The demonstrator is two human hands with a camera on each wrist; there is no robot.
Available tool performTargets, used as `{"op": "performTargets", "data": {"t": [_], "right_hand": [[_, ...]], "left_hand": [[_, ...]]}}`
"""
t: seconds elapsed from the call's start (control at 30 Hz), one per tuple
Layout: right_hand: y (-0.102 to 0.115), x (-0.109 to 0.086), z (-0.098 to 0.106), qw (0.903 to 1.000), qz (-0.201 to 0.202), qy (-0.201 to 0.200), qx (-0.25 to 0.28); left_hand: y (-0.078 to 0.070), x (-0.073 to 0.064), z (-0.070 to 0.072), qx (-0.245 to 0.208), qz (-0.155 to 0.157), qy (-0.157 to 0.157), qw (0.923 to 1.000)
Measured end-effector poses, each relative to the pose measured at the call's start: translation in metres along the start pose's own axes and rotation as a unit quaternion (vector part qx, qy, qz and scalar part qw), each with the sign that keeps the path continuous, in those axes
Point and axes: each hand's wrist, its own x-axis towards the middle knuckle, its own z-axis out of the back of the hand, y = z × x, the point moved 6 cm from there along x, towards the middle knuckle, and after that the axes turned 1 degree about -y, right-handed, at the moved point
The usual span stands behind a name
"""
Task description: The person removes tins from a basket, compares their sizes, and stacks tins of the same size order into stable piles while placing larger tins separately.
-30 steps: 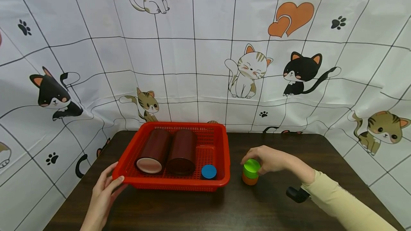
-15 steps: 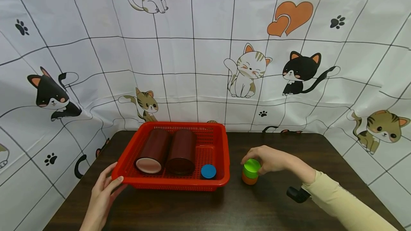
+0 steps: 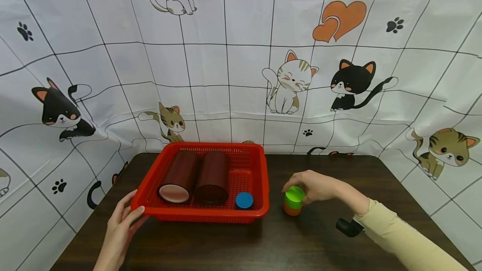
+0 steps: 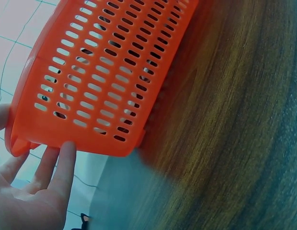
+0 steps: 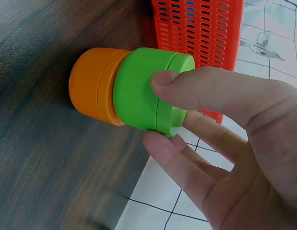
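Note:
My left hand (image 3: 118, 229) holds the near left corner of a red plastic basket (image 3: 199, 216), thumb over the rim and fingers against its side. In the left wrist view the fingertips touch the slotted wall of the basket (image 4: 91, 91). To the right of the basket, my right hand (image 3: 318, 185) pinches a small round green container (image 3: 295, 198) between thumb and fingers. That green container (image 5: 139, 88) sits on top of a similar orange container (image 5: 91, 86), which stands on the table. The two touch, and the hand does not reach the orange one.
Two dark brown cylinders (image 3: 212, 179) lie side by side in the basket; the left one shows a pale end. A small blue-topped container (image 3: 244, 200) stands in its near right corner. Behind the dark wooden table (image 3: 211, 248) hangs a cat-print sheet (image 3: 241, 66).

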Motion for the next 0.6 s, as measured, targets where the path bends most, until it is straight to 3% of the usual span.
{"op": "performTargets", "data": {"t": [0.6], "right_hand": [[-0.0025, 0.0011, -0.0013, 1.0000, -0.005, -0.001, 0.001]], "left_hand": [[-0.0003, -0.0011, 0.0000, -0.003, -0.011, 0.002, 0.9999]]}}
